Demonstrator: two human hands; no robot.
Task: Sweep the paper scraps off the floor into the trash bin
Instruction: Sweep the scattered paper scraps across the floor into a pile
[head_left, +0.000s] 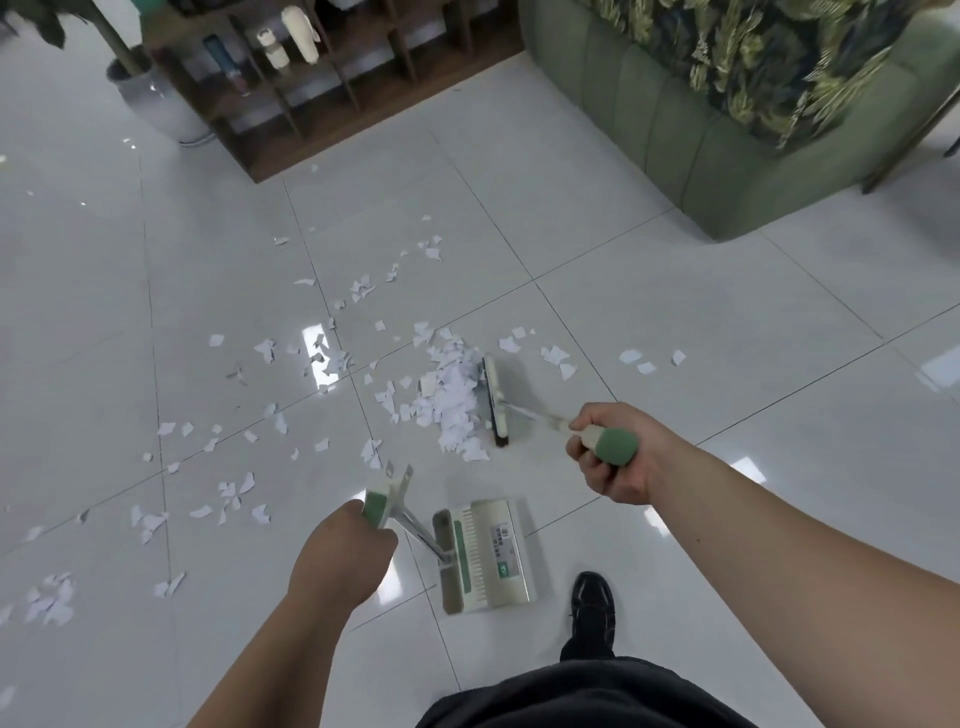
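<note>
Head view: right hand (610, 452) clenches the green-gripped broom (496, 402) against heaped white paper scraps (454, 405); left hand (343, 545) grips the pale long-handled dustpan (485, 553). A hard stroke risks scattering scraps leftward.

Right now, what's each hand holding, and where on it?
Right hand: broom, gripped at the green end of its handle. Left hand: dustpan, gripped at the green top of its long handle.
</note>
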